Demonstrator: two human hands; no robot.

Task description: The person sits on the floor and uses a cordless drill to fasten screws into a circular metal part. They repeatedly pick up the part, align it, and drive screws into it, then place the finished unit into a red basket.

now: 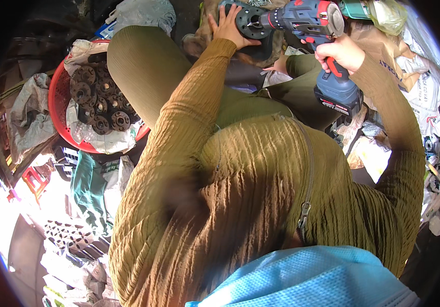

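My right hand (341, 53) is wrapped round the handle of a blue, grey and red cordless drill (307, 19), its index finger at the red trigger. The battery (337, 94) hangs below that hand. The drill's chuck points left, and its tip meets a dark round metal flange (247, 24) with holes round its face. Around the flange's left side, my left hand (228, 29) grips with fingers spread along the rim and the thumb below. A dark base lies under the flange, partly hidden by the hand.
Left of my knee stands a red plastic basket (58, 115), lined with pale sacking and holding several similar dark flanges (99, 100). A clear plastic bag (145, 18) lies beyond it. Brown paper (378, 48), white sacks (427, 97) and scraps crowd the right side.
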